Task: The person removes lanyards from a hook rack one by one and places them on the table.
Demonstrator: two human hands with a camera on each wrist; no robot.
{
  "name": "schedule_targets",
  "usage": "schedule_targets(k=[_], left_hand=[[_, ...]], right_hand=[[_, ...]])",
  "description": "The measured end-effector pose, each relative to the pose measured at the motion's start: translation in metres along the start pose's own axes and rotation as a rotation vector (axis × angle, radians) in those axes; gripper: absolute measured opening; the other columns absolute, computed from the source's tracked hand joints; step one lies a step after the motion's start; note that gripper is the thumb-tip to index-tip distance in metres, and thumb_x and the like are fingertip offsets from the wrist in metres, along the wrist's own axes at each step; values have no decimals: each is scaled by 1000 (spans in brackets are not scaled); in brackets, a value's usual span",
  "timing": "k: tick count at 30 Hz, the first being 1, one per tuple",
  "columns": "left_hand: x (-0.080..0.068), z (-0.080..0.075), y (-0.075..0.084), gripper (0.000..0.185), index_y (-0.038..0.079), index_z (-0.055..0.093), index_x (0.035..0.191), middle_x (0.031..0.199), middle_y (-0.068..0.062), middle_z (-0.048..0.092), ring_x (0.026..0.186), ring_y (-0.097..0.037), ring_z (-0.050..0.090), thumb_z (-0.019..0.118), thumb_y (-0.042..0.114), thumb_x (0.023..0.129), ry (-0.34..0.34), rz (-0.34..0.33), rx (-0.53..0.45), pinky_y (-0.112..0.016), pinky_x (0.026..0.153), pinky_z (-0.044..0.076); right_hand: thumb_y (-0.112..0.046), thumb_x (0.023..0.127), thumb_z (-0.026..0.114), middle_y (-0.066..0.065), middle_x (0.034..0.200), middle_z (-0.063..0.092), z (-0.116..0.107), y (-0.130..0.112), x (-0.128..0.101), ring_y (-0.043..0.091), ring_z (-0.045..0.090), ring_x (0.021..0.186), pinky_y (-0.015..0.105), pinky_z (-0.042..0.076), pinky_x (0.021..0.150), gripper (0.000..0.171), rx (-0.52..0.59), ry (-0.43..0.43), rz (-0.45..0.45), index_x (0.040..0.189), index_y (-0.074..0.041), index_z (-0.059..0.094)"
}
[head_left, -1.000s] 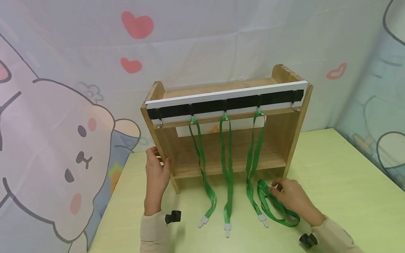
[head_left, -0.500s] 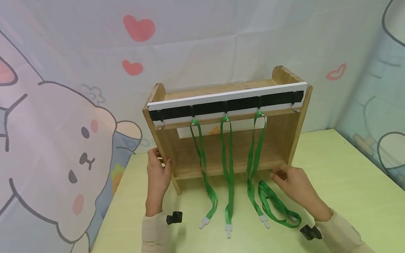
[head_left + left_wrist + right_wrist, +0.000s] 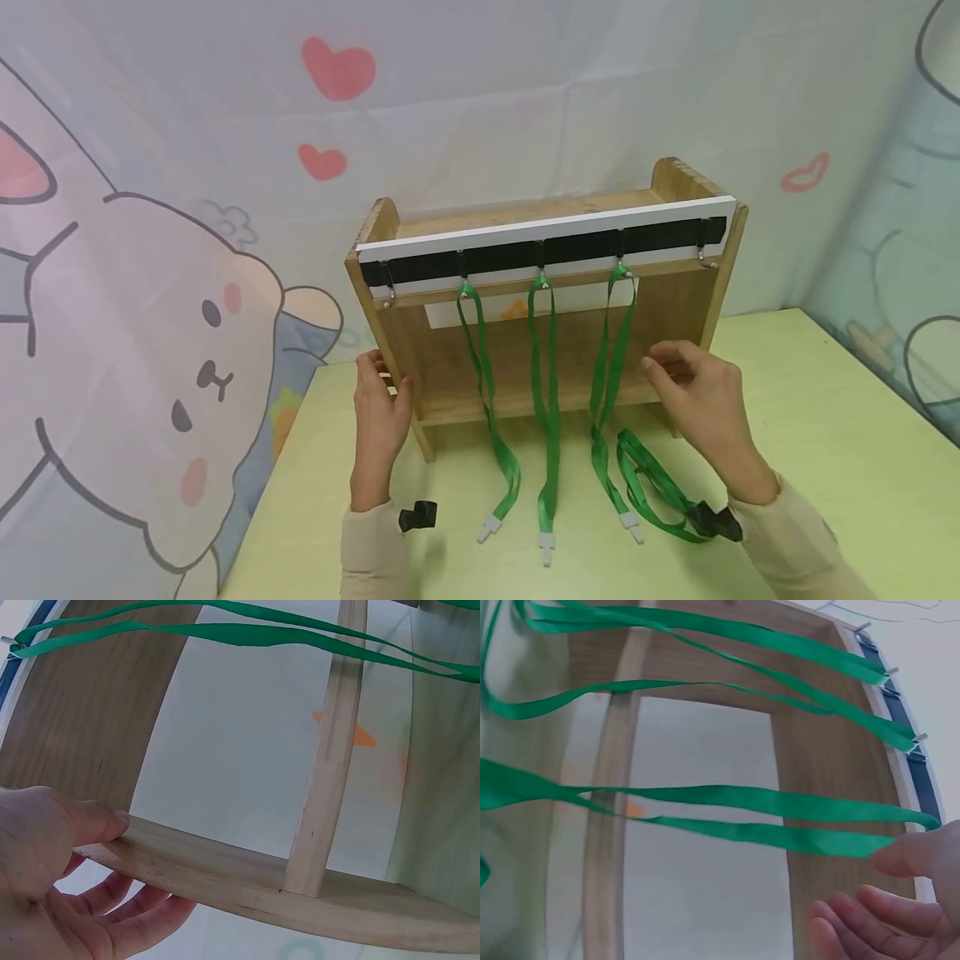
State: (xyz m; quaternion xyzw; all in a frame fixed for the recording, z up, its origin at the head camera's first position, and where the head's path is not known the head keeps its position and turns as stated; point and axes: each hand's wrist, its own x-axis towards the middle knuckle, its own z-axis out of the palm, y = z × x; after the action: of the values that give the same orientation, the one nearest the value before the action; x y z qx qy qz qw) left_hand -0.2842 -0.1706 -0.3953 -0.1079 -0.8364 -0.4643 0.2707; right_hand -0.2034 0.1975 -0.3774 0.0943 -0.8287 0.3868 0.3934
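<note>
My left hand grips the left side panel of a small wooden shelf. In the left wrist view its thumb lies on one face of the panel, with the fingers round the other. My right hand is raised before the shelf's right part, fingers loosely bent and holding nothing. Three green lanyards with white clips hang from the middle hooks. In the right wrist view the thumb overlaps the nearest hanging lanyard; contact cannot be told. A fourth, coiled lanyard lies on the table below my right hand.
A white rail with a black strip runs along the shelf's top front. Its leftmost hook and rightmost hook hold nothing. The shelf stands on a pale green table, before a printed cloth backdrop.
My right hand has left the coiled lanyard on the table and risen in front of the shelf's right side. My left hand keeps its hold on the side panel.
</note>
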Motion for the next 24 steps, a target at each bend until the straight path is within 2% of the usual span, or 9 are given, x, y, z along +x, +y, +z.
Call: schedule_targets(k=[4, 6, 11, 17, 20, 24], left_hand=[[0, 0, 1, 42, -5, 37, 130, 115, -29, 54, 93, -39, 59, 61, -6, 96, 1, -2, -1, -50, 73, 58], [-1, 0, 2, 41, -5, 37, 130, 115, -29, 54, 93, -39, 59, 61, -5, 96, 1, 3, 1, -50, 72, 57], [-2, -2, 3, 40, -6, 37, 130, 115, -29, 53, 93, -38, 59, 60, -5, 97, -3, 17, 1, -49, 72, 58], [-3, -2, 1, 41, -6, 38, 129, 114, -29, 55, 92, -38, 59, 62, -6, 95, 13, 27, 16, -48, 71, 56], [-3, 0, 0, 41, -5, 38, 128, 114, -29, 55, 91, -38, 59, 62, -6, 95, 16, 30, 20, -47, 71, 56], [-2, 0, 1, 41, -5, 38, 128, 114, -30, 55, 92, -38, 60, 62, -7, 95, 16, 34, 17, -48, 71, 57]], right_hand=[[4, 85, 77, 15, 87, 73, 4, -4, 5, 4, 63, 75, 5, 46, 68, 16, 50, 82, -12, 99, 6, 71], [4, 83, 79, 15, 89, 72, 7, -6, 6, 0, 60, 77, 6, 46, 69, 20, 69, 111, -15, 101, 6, 69], [1, 81, 84, 15, 93, 70, 14, -11, 11, 7, 61, 80, 8, 47, 70, 32, 117, 131, 1, 106, 7, 66], [-3, 80, 85, 15, 91, 70, 24, -18, 17, 11, 61, 80, 9, 48, 70, 34, 168, 115, 31, 106, 8, 65], [-2, 79, 85, 15, 88, 68, 30, -19, 19, 12, 60, 77, 9, 48, 68, 36, 172, 121, 23, 106, 8, 64], [-3, 78, 87, 16, 83, 67, 38, -20, 23, 15, 60, 71, 9, 45, 65, 35, 125, 138, 0, 104, 9, 65]])
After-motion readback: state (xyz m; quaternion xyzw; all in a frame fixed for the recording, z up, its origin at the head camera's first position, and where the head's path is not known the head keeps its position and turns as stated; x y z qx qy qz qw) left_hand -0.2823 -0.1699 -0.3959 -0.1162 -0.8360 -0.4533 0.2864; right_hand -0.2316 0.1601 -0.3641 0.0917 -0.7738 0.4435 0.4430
